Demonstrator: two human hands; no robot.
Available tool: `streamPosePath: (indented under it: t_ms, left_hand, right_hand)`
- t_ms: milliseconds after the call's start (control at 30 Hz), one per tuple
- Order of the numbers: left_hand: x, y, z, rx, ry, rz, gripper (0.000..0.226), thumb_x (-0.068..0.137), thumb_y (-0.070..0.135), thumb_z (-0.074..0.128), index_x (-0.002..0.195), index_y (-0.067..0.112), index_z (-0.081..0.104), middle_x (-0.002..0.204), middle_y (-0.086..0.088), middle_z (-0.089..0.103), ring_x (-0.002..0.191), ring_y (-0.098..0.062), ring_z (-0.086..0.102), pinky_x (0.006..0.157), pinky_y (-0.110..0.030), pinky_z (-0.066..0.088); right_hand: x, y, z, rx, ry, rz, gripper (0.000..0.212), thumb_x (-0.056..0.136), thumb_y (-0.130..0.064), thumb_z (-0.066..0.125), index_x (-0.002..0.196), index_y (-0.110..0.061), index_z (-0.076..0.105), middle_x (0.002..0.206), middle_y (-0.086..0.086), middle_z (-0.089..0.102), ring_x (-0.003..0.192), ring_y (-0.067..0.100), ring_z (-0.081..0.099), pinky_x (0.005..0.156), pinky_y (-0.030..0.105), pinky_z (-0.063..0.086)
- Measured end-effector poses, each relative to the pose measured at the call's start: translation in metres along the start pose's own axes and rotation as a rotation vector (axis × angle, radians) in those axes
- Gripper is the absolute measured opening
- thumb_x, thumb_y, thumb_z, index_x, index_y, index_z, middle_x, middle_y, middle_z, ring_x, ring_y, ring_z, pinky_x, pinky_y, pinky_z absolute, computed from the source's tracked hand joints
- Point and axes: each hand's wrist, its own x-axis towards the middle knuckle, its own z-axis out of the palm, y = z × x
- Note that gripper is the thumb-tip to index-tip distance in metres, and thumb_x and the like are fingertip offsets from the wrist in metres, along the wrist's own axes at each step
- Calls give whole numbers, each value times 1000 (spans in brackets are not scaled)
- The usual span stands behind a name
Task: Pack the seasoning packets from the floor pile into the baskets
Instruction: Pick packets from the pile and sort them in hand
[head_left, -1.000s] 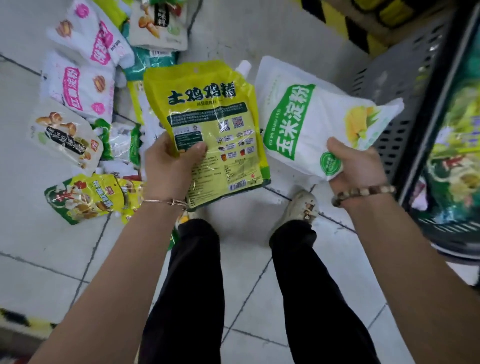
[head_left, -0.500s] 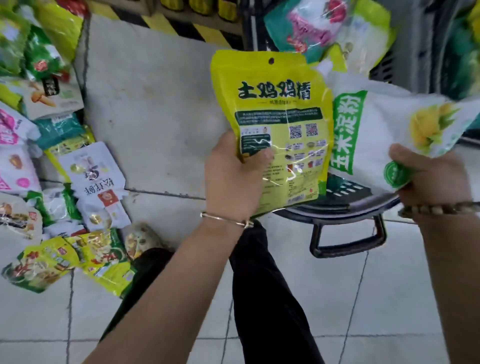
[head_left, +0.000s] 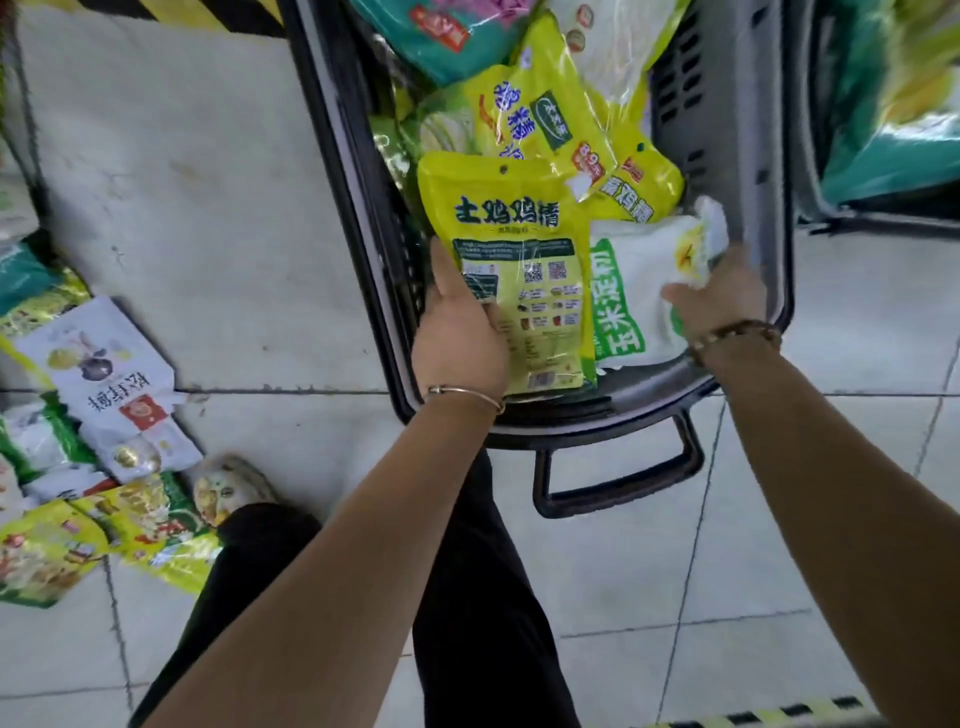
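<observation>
My left hand (head_left: 457, 332) grips a yellow seasoning packet (head_left: 519, 249) by its lower left edge, held inside the near end of a grey basket (head_left: 748, 156). My right hand (head_left: 722, 296) holds a white and green starch bag (head_left: 639, 291) beside it, low in the same basket. Both packets lie over several yellow and teal packets (head_left: 535, 109) inside the basket. The floor pile (head_left: 93, 415) of packets spreads along the left edge.
The basket's dark handle (head_left: 618, 483) points toward me on the tiled floor. A second basket (head_left: 883, 130) holding packets stands at the right. My legs and one shoe (head_left: 228, 483) are below, next to the pile. Yellow-black hazard tape (head_left: 182, 13) runs along the top.
Both hands carried their packets from over the floor pile rightward to the basket and lowered them inside it. The view turned from the pile to the basket.
</observation>
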Motion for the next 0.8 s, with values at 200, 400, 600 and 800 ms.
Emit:
streamPosePath:
  t_ms: [200,400,600,800]
  left_hand:
    - [-3,0,6,346,105,482,88,77,25,72,149,19,21,154,-19,13,142,-37,12,114,-49,11]
    - [19,0,32,660,-206,576,108,73,71,56,148,28,-10,155,-11,-18,142,-33,-16,107,-57,-12]
    - [29,-6,44,675,-151,568,111,73,72,55,146,29,-18,155,-13,-17,143,-33,-14,107,-56,-14]
    - [35,-6,45,680,-223,543,104,85,55,55,142,30,-28,151,-12,-31,138,-33,-28,101,-54,-22]
  right_hand:
    - [-25,8,17,-126,107,-289,82,84,-39,62,148,-11,19,153,19,18,141,35,15,114,51,15]
    - [-34,-5,58,-276,-81,-255,68,94,-56,19,149,-24,-6,157,10,-11,145,24,-9,108,58,-12]
    - [-17,0,70,-214,-234,-278,74,93,-59,16,144,-23,-23,153,7,-27,142,21,-21,111,54,-9]
    - [-17,-2,72,-202,-215,-258,75,92,-61,19,145,-26,-20,154,5,-26,143,20,-18,111,52,-9]
